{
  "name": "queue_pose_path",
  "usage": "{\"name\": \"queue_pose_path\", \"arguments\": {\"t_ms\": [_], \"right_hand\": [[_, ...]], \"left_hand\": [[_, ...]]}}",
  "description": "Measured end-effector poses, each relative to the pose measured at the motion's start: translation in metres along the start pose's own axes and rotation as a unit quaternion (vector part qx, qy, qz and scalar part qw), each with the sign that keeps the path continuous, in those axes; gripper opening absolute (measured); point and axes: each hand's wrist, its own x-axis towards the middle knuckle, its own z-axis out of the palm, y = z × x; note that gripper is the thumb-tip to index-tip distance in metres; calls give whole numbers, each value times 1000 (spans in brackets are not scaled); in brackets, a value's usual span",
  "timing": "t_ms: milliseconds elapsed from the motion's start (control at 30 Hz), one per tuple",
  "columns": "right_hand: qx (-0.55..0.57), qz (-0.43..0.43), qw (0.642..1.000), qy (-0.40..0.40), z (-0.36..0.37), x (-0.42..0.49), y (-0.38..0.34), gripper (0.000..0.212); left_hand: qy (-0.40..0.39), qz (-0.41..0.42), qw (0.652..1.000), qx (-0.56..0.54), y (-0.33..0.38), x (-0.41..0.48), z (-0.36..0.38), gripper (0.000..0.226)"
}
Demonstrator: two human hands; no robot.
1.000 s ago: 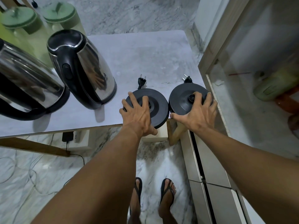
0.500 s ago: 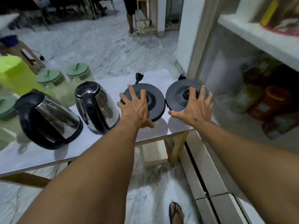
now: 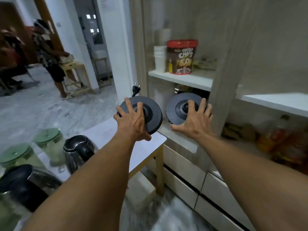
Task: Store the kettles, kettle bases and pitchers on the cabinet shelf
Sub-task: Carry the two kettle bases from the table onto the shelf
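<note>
My left hand (image 3: pixel 133 122) grips a round black kettle base (image 3: pixel 150 114) held in the air, its plug (image 3: pixel 135 90) sticking up behind. My right hand (image 3: pixel 191 120) holds a second black kettle base (image 3: pixel 179 105) in front of the cabinet's lower shelf (image 3: pixel 176 135). Both bases are tilted toward me. Two steel kettles with black handles (image 3: pixel 78 150) (image 3: pixel 30 182) stand on the white table (image 3: pixel 156 139) at lower left. Behind them are green-lidded pitchers (image 3: pixel 48 140) (image 3: pixel 15 155).
The upper cabinet shelf (image 3: pixel 181 79) carries stacked white cups (image 3: pixel 159 59) and a red-lidded cereal tub (image 3: pixel 181 57). Bottles and packets (image 3: pixel 281 142) fill the lower shelf at right. A cabinet post (image 3: pixel 223 90) stands beside my right hand. A person (image 3: pixel 50 59) stands far left.
Both hands have lifted the two bases off the table and carried them up and right, toward the cabinet. My view has swung up from the table to the shelves.
</note>
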Motion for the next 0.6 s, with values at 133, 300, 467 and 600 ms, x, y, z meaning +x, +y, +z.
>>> {"name": "queue_pose_path", "arguments": {"t_ms": [133,300,467,600], "right_hand": [[-34,64,996,52,-61,-30,35,114],[-80,121,982,122,-125,-58,90,113],[-109,207,960,156,-179,-82,158,118],[-128,252,944,169,-213,-94,214,119]], "left_hand": [[11,72,997,-29,47,-13,-23,117],[19,162,985,-55,134,-24,-50,123],[41,255,964,-60,234,-30,-62,107],[41,309,948,-68,299,-35,-66,93]]}}
